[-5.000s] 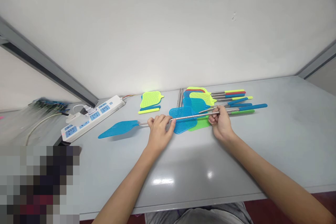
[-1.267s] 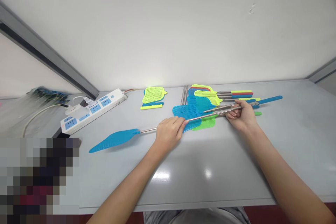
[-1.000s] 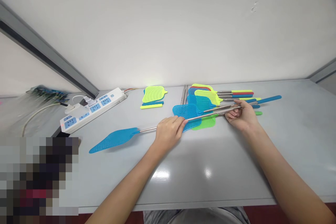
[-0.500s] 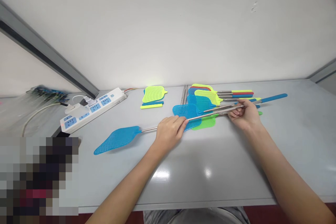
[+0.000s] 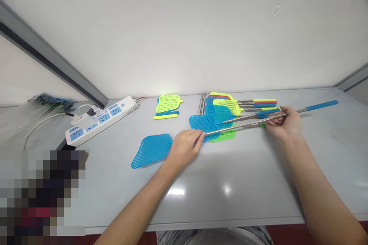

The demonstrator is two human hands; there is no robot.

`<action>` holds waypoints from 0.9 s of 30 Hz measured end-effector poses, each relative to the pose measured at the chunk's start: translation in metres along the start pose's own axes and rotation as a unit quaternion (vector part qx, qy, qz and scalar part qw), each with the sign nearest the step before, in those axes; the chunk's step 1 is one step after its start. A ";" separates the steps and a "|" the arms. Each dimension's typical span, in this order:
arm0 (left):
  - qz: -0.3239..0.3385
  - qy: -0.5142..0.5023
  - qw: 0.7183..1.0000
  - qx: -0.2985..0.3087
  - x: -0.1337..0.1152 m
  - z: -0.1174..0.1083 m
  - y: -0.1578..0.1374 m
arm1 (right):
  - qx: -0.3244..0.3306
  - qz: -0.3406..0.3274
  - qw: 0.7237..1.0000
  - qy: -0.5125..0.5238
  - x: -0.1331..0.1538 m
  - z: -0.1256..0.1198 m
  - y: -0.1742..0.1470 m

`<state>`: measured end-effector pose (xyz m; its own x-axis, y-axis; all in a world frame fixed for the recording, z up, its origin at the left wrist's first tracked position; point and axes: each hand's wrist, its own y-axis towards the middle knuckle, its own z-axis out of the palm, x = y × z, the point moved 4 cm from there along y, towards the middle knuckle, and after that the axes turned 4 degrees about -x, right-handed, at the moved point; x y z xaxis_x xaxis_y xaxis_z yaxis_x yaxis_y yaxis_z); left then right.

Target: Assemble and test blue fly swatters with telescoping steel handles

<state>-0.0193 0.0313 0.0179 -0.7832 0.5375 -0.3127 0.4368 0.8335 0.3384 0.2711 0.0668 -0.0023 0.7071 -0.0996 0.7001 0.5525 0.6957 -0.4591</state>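
A blue fly swatter [image 5: 151, 150] with an extended metal telescopic rod spans between my two hands. My left hand [image 5: 185, 143] is closed around the rod close to the swatter's head. Further right, my right hand [image 5: 286, 122] grips the rod a little short of its blue handle. Behind the rod lies a pile of fly swatters [image 5: 224, 108] in yellow, red, blue and green, with their handles pointing right. The held rod crosses in front of the pile and hides part of it.
At the back, loose yellow swatter heads [image 5: 169, 103] lie above yellow and blue handle sleeves [image 5: 166, 116]. Thin metal rods [image 5: 201, 103] rest beside the pile. A white power strip [image 5: 103, 118] with plugs and cables stands at the left, near clear plastic bags [image 5: 46, 122].
The blue swatter has shifted to the right, and its head is now close to my left hand. My right hand has moved right with the rod; my left hand has stayed nearly in place.
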 end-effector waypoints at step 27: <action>-0.041 -0.235 0.937 0.253 -0.033 -0.001 -0.027 | -0.024 -0.151 0.986 -0.072 -0.010 0.004 -0.004</action>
<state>-0.0055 -0.0093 0.0197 -0.5931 0.3674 -0.7164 0.6317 0.7640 -0.1313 0.2604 0.0677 -0.0053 0.4389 -0.1932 0.8775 0.7513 0.6146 -0.2405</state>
